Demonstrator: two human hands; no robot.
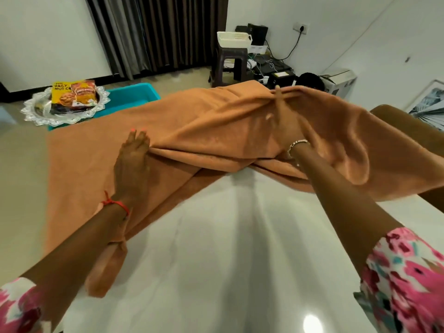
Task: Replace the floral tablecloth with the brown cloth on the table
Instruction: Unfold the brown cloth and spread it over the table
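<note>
The brown cloth lies partly spread over the far half of the white table, bunched into folds near the middle. My left hand rests flat on the cloth's left part, fingers together, pressing on a fold. My right hand is raised above the table and grips a lifted edge of the cloth, which drapes over it and hangs to the right. The floral tablecloth is not in view. The near half of the table is bare and glossy.
A silver tray with snack packets sits on a teal tub at the far left. Behind stand a dark stool holding a white basket, cables and boxes. A brown chair back is at right.
</note>
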